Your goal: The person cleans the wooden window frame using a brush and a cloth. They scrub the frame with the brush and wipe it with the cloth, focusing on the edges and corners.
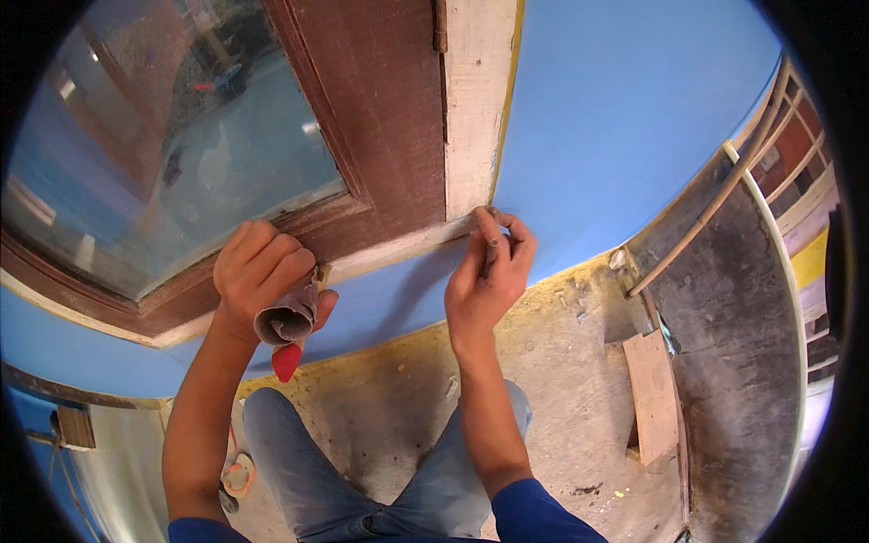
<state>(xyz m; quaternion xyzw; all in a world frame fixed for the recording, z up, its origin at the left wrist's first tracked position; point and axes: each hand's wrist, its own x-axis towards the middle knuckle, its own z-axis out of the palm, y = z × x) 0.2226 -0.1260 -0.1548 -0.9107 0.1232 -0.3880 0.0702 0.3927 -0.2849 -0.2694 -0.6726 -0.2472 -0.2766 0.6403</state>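
My left hand grips a rolled sheet of sandpaper together with a tool whose wooden handle has a red end. The hand rests by the lower rail of a brown wooden window sash with a glass pane. My right hand has its thumb and fingers bent together at the lower corner of the whitish window frame. Something small and dark may lie between those fingers, but it is too hidden to tell. A yellow line edges the frame against the blue wall.
At the right, a wooden board leans near a dark panel with a pale edge. A long stick slants across that panel. A sandal lies on the concrete floor by my left leg. A metal hinge joins sash and frame.
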